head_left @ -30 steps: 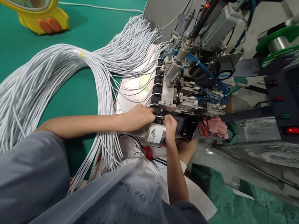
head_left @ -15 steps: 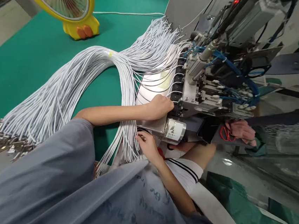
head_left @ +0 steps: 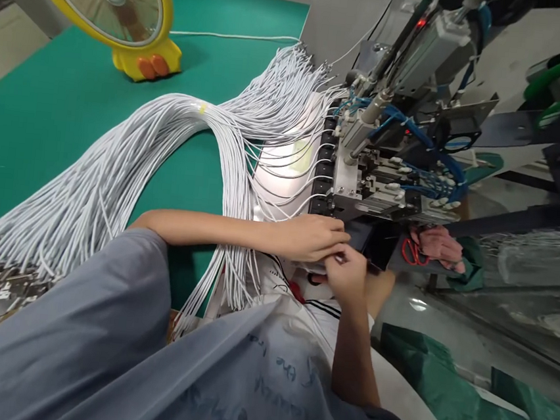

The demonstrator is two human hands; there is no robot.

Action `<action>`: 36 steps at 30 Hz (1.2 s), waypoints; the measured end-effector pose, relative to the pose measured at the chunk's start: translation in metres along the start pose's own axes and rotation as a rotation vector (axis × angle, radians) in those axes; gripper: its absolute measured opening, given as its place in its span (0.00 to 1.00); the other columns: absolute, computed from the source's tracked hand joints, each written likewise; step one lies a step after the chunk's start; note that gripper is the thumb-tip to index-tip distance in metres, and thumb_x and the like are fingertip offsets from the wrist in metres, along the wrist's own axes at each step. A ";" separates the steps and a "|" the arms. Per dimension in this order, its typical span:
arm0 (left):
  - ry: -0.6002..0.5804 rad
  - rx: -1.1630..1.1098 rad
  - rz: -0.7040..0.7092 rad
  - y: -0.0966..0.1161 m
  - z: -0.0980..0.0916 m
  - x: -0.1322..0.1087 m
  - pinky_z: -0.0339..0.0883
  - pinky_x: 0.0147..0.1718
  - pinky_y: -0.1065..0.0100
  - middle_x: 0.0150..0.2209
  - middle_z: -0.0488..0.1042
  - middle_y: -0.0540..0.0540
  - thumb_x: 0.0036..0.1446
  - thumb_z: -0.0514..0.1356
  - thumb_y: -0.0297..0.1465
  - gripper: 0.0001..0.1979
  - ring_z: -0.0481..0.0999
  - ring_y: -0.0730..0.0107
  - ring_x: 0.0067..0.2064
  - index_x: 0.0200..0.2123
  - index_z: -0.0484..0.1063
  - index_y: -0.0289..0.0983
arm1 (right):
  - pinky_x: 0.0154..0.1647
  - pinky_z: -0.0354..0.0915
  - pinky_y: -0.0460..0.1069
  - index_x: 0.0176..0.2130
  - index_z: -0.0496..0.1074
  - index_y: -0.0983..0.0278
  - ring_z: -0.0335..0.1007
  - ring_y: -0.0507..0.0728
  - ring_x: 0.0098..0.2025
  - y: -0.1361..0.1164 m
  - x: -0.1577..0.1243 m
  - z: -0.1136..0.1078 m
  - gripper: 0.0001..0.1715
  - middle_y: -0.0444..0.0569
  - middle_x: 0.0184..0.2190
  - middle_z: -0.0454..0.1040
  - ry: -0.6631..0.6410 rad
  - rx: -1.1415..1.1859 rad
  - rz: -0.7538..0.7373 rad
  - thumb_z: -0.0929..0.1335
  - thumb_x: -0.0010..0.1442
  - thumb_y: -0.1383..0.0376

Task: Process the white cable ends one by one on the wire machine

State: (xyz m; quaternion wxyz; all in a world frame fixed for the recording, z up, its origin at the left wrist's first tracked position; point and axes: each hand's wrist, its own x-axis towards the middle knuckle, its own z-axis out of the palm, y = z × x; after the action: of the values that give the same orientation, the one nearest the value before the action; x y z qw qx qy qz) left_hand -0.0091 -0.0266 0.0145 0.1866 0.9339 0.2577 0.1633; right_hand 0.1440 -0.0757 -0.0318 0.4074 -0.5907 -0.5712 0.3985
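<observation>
My left hand reaches across the white cable bundle, just below the front end of the machine's black slotted holder. Its fingers are closed and meet the fingertips of my right hand, which is also pinched. Whatever lies between the fingertips is too small and covered to make out. Single white cables curve from the bundle over a pale, rounded surface into the holder. A strip of yellow tape wraps the bundle, and its metal-tipped ends hang over the table's left side.
On the green table stands a yellow fan. The machine, with blue tubes, fills the back right. Beyond my hands lie a black phone-like object, red-handled scissors and a pink cloth.
My left hand has moved away from the holder, toward me and slightly right. My right hand has left the cable bundle and come up to the left hand's fingertips. The view has shifted slightly.
</observation>
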 end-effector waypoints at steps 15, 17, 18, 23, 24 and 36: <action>0.225 -0.417 -0.043 -0.022 -0.002 0.009 0.63 0.31 0.73 0.30 0.70 0.47 0.60 0.54 0.26 0.10 0.69 0.75 0.32 0.35 0.76 0.33 | 0.21 0.56 0.44 0.28 0.72 0.63 0.58 0.47 0.23 -0.005 0.025 0.004 0.09 0.42 0.25 0.65 0.235 0.558 -0.097 0.72 0.50 0.60; 0.229 -0.484 -0.072 -0.021 -0.003 0.010 0.62 0.30 0.74 0.28 0.70 0.48 0.59 0.55 0.26 0.09 0.70 0.76 0.30 0.34 0.76 0.33 | 0.22 0.56 0.45 0.28 0.73 0.63 0.59 0.47 0.23 -0.005 0.024 0.002 0.07 0.43 0.26 0.65 0.234 0.471 -0.164 0.72 0.52 0.61; 0.228 -0.516 -0.081 -0.022 -0.004 0.011 0.62 0.30 0.74 0.27 0.70 0.48 0.59 0.55 0.26 0.09 0.70 0.76 0.30 0.33 0.76 0.33 | 0.22 0.57 0.45 0.28 0.74 0.63 0.59 0.47 0.23 -0.006 0.024 -0.001 0.06 0.43 0.27 0.65 0.211 0.439 -0.178 0.71 0.52 0.62; 0.173 -0.528 -0.037 -0.024 -0.006 0.011 0.63 0.30 0.74 0.27 0.72 0.47 0.59 0.53 0.24 0.10 0.70 0.76 0.29 0.34 0.75 0.32 | 0.24 0.57 0.47 0.27 0.75 0.63 0.59 0.49 0.24 -0.019 0.026 -0.023 0.05 0.43 0.23 0.65 0.102 0.266 -0.188 0.71 0.50 0.64; 0.166 -0.509 -0.023 -0.024 -0.005 0.011 0.63 0.30 0.74 0.27 0.73 0.47 0.59 0.53 0.24 0.10 0.70 0.76 0.29 0.33 0.74 0.32 | 0.24 0.57 0.47 0.26 0.76 0.63 0.57 0.49 0.23 -0.021 0.026 -0.025 0.04 0.42 0.21 0.63 0.099 0.239 -0.186 0.71 0.49 0.64; 0.180 -0.553 -0.005 -0.024 -0.003 0.013 0.63 0.29 0.75 0.27 0.73 0.47 0.59 0.52 0.26 0.11 0.70 0.76 0.28 0.30 0.73 0.32 | 0.22 0.55 0.46 0.26 0.76 0.63 0.58 0.49 0.22 -0.018 0.026 -0.021 0.08 0.43 0.21 0.67 0.101 0.297 -0.059 0.72 0.47 0.60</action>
State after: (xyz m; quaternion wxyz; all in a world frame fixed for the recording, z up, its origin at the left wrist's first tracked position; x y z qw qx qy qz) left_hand -0.0100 0.0001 0.0090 0.4108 0.8287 0.2214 0.3091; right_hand 0.1585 -0.0503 -0.0074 0.5300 -0.5263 -0.5018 0.4363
